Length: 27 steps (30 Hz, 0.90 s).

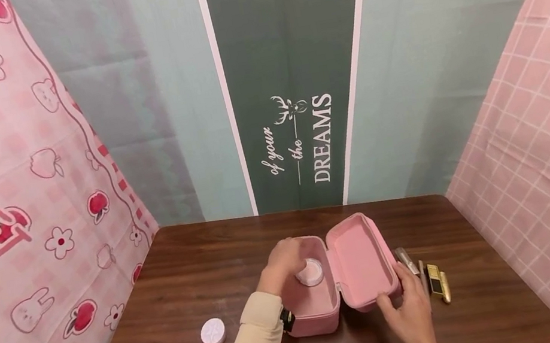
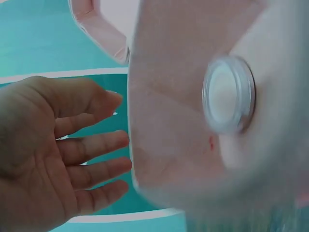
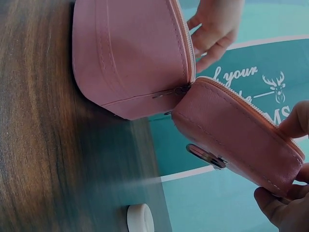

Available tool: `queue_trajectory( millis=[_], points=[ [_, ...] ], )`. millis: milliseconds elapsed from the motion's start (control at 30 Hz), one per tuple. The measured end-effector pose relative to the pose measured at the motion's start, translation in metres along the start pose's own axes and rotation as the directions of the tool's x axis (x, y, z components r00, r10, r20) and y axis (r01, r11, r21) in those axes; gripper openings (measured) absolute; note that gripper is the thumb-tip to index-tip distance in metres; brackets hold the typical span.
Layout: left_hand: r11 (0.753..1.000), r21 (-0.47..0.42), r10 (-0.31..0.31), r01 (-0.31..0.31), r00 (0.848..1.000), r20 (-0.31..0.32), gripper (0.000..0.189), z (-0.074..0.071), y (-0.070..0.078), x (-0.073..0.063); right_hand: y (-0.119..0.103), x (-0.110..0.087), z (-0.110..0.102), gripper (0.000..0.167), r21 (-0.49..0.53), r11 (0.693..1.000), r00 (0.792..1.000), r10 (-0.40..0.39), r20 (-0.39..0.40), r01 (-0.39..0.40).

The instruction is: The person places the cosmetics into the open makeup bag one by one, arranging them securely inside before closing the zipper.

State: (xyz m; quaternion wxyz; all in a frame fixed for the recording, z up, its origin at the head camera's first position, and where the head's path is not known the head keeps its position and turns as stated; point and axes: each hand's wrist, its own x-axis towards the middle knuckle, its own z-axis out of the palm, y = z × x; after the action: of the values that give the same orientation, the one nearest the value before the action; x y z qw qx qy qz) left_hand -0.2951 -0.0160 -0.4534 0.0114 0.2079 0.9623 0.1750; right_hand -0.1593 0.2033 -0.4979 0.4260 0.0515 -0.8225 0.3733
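A pink zippered cosmetic case point(image 1: 314, 324) stands on the table with its lid point(image 1: 361, 260) swung out to the right. Inside, a round clear-rimmed jar point(image 1: 311, 273) with a pale top rests on the bottom. My left hand point(image 1: 285, 259) is over the case's opening, its fingers loose and holding nothing; in the left wrist view the left hand point(image 2: 63, 150) shows spread fingers at the case's edge, apart from the jar point(image 2: 224, 95). With thumb and fingers on opposite sides, my right hand point(image 1: 410, 312) grips the lid's near right corner, also seen on the lid point(image 3: 236, 130) in the right wrist view.
On the table point(image 1: 167, 311), a round white container point(image 1: 213, 333) with a star-like pattern lies left of the case. Right of the lid lie a silver tube point(image 1: 407, 261), a thin stick point(image 1: 423, 277), a gold compact point(image 1: 433, 272) and a gold tube point(image 1: 445, 288). Fabric hangings surround the table.
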Motion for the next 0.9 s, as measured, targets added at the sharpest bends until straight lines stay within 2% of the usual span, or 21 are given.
queue_trajectory(
  millis=[200, 367, 600, 767, 900],
  points=[
    [0.988, 0.147, 0.047, -0.037, 0.996, -0.069, 0.030, -0.002, -0.002, -0.020, 0.000, 0.000, -0.001, 0.058, -0.016, 1.000, 1.000, 0.010, 0.001, -0.010],
    [0.981, 0.191, 0.065, -0.042, 0.991, -0.118, 0.025, 0.001, -0.002, -0.029, 0.001, -0.001, -0.002, 0.058, -0.014, 1.000, 1.000, 0.002, 0.003, -0.002],
    [0.987, 0.161, 0.044, -0.019, 0.987, -0.155, 0.031, 0.001, -0.002, -0.045, 0.002, 0.000, -0.004, 0.058, -0.018, 1.000, 1.000, -0.015, 0.017, 0.016],
    [0.994, 0.107, 0.057, -0.035, 0.976, -0.212, 0.035, 0.001, -0.004, -0.062, 0.003, -0.002, -0.004, 0.058, -0.037, 0.999, 0.999, -0.019, 0.031, 0.020],
    [0.996, 0.077, 0.060, -0.042, 0.966, -0.253, 0.037, 0.003, -0.006, -0.073, 0.002, -0.004, -0.005, 0.059, -0.057, 0.998, 0.999, 0.014, 0.051, -0.011]
  ],
)
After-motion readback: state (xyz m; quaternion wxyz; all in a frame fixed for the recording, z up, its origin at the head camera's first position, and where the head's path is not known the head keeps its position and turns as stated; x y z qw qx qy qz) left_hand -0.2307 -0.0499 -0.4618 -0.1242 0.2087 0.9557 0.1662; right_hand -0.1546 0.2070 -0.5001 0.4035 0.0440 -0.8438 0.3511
